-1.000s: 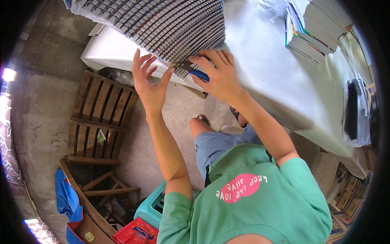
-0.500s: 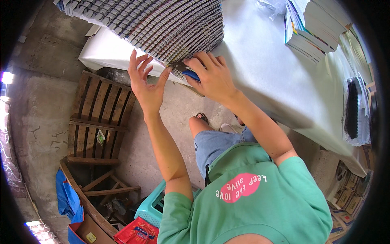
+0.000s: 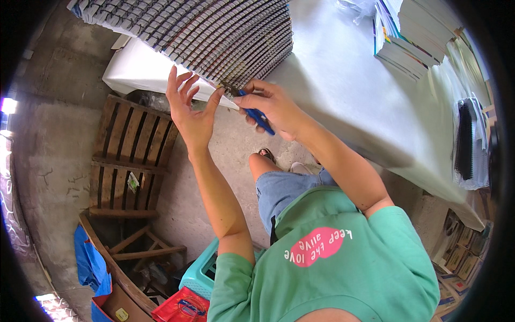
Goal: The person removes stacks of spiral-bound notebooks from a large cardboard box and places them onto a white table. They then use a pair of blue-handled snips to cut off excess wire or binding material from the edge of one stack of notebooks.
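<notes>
A tall stack of coil-bound books, their dark spiral spines facing me, lies along the table edge at the top. My right hand is closed around blue-handled pliers, and the dark jaws reach the lower corner of the stack at the coil ends. My left hand is raised beside that corner with fingers spread. Its thumb tip is close to the jaws, and its fingertips are by the stack's lower edge. Whether the jaws are biting a coil is too small to tell.
The white-covered table stretches to the right, carrying stacks of loose books and a bag of black coils. At left stand a wooden slatted rack, a turquoise plastic stool and a red packet.
My right hand has shifted its hold, rolling so that more of the blue handles shows and they point down toward me. My left hand has moved slightly left.
</notes>
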### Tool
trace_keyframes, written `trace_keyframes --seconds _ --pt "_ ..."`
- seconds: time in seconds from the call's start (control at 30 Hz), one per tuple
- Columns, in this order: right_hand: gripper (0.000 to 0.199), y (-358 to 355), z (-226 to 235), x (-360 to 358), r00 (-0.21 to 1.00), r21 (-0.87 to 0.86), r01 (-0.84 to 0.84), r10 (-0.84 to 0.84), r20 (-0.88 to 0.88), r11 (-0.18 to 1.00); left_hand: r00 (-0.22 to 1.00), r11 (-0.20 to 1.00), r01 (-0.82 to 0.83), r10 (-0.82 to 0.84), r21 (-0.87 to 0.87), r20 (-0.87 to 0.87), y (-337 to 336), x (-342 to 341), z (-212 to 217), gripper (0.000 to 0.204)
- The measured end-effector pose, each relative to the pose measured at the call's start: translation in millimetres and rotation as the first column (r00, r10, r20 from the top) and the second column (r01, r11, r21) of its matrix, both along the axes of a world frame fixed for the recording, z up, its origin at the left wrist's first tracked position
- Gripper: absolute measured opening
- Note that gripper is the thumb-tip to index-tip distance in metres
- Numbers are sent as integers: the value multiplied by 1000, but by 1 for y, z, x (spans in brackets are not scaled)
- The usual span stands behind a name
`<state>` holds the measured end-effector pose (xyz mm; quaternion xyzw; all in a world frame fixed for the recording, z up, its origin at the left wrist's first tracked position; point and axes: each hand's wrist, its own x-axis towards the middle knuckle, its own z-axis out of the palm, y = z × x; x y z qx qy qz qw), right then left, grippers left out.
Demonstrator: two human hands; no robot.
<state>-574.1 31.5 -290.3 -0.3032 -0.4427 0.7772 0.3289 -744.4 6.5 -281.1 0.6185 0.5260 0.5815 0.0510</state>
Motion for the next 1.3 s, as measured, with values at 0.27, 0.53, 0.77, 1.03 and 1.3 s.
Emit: trace_keyframes --seconds 0.27,0.53,0.77,1.03,1.3 --pt "32 -1 -21 2 746 927 112 -646 159 357 999 1000 24 -24 9 -38 1 -1 2 94" --pt "34 7 -28 5 652 995 -101 -756 57 -12 999 999 41 -41 -2 -14 -1 -2 3 94" --pt "28 1 -11 8 900 694 34 -324 292 719 999 999 43 -43 -22 -24 0 -2 2 94" --pt "30 -2 -32 4 683 990 43 -727 67 132 995 999 41 -42 -23 -86 1 -6 1 93" --pt "26 -1 -31 -1 747 930 -58 -602 282 363 994 999 28 -30 -22 -102 0 -6 3 93"
